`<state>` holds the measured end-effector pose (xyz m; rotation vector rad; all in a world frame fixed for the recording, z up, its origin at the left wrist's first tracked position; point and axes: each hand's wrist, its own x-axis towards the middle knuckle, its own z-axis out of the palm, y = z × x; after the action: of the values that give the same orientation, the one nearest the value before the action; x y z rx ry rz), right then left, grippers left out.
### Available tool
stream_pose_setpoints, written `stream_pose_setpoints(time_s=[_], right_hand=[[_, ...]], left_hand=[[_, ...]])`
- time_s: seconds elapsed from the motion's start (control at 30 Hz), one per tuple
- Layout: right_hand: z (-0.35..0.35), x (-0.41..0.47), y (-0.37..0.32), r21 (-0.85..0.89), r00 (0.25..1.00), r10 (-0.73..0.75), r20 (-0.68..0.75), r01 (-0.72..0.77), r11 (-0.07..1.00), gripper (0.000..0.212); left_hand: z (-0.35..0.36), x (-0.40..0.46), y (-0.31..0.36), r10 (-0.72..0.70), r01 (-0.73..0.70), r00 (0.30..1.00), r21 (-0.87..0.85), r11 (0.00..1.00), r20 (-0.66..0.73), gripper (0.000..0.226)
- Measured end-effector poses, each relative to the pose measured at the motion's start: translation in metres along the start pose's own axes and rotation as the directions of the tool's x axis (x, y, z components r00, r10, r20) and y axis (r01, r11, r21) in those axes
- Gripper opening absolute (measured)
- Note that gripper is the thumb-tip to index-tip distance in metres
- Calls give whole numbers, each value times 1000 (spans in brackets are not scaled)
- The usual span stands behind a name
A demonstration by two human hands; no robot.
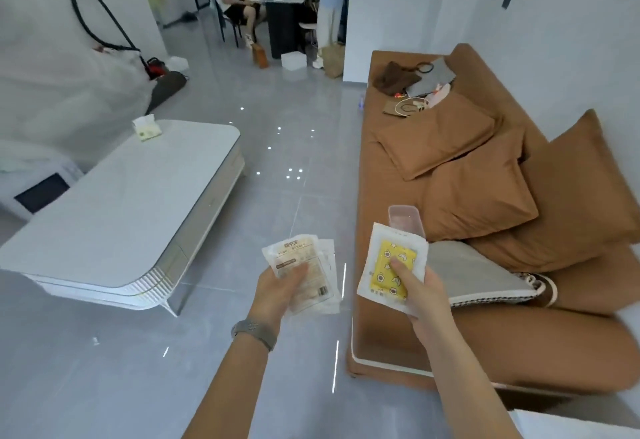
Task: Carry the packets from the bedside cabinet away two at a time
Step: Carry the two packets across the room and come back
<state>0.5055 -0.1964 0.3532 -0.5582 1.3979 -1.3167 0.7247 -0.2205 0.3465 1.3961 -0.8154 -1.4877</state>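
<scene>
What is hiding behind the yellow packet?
A clear plastic box pokes up behind the yellow packet, which the right hand holds. Only the box's top shows; the packet covers its lower part, so what holds it up cannot be seen.

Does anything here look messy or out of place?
Mostly the sofa: bags lie heaped at its far end and a clear container sits loose on the seat. Both hands' packets look intact.

I am in a home living room: a brown fabric sofa with loose cushions lies right of my fingers, a low white rounded coffee table left, glossy grey floor tiles beyond.
</scene>
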Motion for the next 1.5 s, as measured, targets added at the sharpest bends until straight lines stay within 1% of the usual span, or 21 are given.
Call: stream_pose_setpoints(time_s=[0.07, 0.13, 0.27, 0.37, 0.57, 0.67, 0.77, 0.93, 1.03, 1.23, 1.33, 1.43, 1.5], right_hand=[[48, 11, 1, -40, 998, 2, 69, 1, 999, 23], [87, 22, 0, -70, 996, -11, 93, 18, 997, 23], [136, 54, -9, -100, 994, -7, 112, 19, 995, 28], [155, 89, -23, -118, 994, -22, 103, 34, 992, 29], [175, 191, -64, -127, 991, -81, 105, 94, 987, 21], [193, 250, -90, -135, 988, -88, 128, 105, 985, 20], [217, 303, -120, -156, 984, -76, 163, 102, 983, 24], [269, 388, -158, -205, 971, -57, 231, 106, 973, 20], [311, 436, -167, -231, 959, -44, 281, 112, 967, 13], [418, 535, -171, -287, 927, -40, 372, 156, 945, 6], [477, 583, -171, -305, 916, -4, 402, 138, 942, 6], [519, 615, -174, -322, 898, 30, 439, 126, 938, 9], [548, 642, -175, -357, 885, 56, 462, 128, 925, 13]], left_hand=[[-41, 14, 16, 38, -39, 998, -19, 999, -46, 14], [-69, 30, 31, 55, -58, 996, -33, 998, -77, 12], [-90, 73, 54, 74, -78, 994, -40, 996, -80, 15], [-87, 112, 72, 95, -99, 993, -52, 994, -72, 14], [-56, 217, 110, 125, -127, 991, -36, 991, -53, 15], [-39, 274, 134, 133, -137, 988, -55, 989, -78, 12], [-27, 325, 158, 105, -117, 987, -89, 989, -122, 13], [-27, 397, 193, 85, -108, 976, -110, 988, -200, 11], [-42, 441, 206, 55, -86, 965, -114, 990, -255, 11], [-88, 550, 239, 39, -99, 936, -154, 983, -351, 13], [-116, 609, 262, 26, -107, 918, -185, 977, -395, 12], [-134, 644, 283, 11, -118, 900, -220, 968, -435, 13], [-148, 667, 295, -4, -120, 890, -243, 963, -456, 10]])
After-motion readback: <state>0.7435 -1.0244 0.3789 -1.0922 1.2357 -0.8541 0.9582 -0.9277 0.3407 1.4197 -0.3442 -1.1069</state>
